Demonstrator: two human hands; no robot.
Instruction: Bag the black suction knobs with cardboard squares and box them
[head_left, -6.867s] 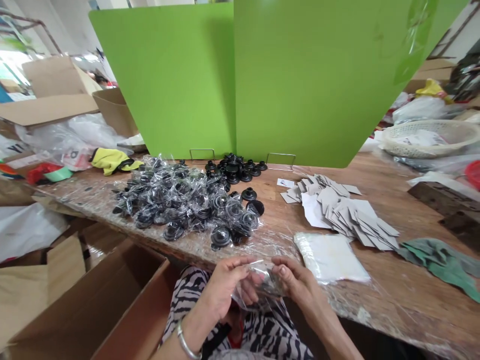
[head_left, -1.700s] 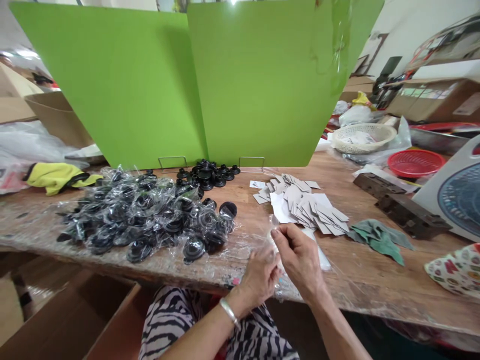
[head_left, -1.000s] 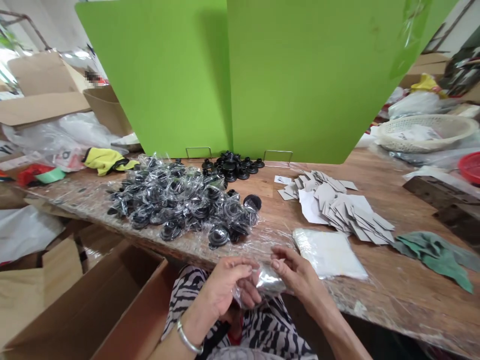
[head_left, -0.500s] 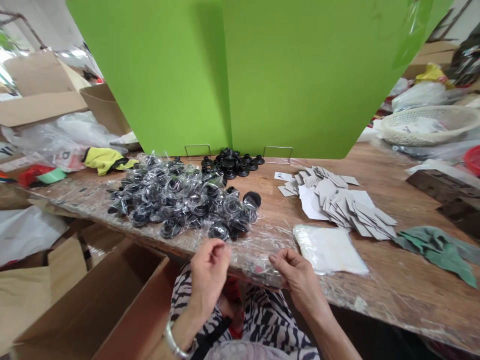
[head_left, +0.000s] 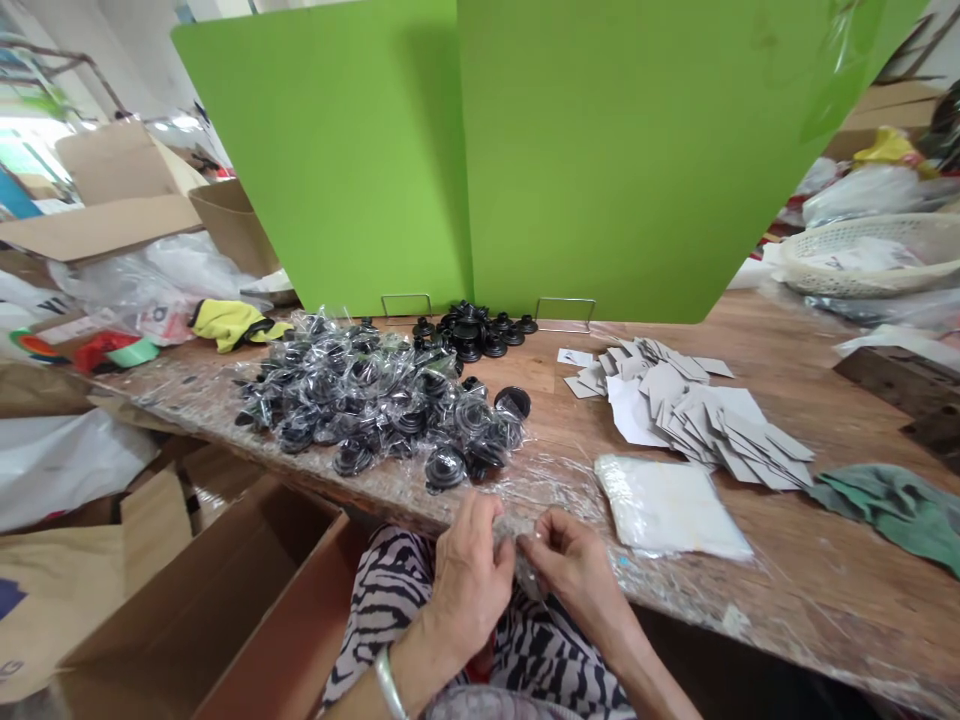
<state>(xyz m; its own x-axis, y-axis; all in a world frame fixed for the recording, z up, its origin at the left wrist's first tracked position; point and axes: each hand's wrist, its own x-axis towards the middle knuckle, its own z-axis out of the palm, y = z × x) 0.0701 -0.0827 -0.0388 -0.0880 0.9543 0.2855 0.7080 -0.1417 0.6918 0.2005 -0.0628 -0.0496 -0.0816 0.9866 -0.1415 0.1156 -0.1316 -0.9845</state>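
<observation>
At the table's front edge, my left hand [head_left: 474, 570] is closed, its fingers curled inward; what they hold, if anything, is hidden. Just to its right, my right hand [head_left: 576, 568] pinches a clear plastic bag [head_left: 529, 578], which hangs between the two hands over my lap. The bag's contents are too unclear to tell. Beyond the hands lies a heap of round black plastic parts [head_left: 367, 385] in clear bags. One bare black disc [head_left: 513, 402] rests at its right end. Beside my right hand is a flat stack of clear bags [head_left: 675, 507].
Loose black parts [head_left: 469, 335] are piled at the back by upright green boards [head_left: 585, 160]. Grey cards [head_left: 705, 420] spread over the right side, near a green cloth [head_left: 892, 510]. An open cardboard box [head_left: 202, 590] stands below the table at left.
My hands have come close together at the table edge, the left moving right and slightly down. A clear bag now shows between them. The view has shifted slightly left.
</observation>
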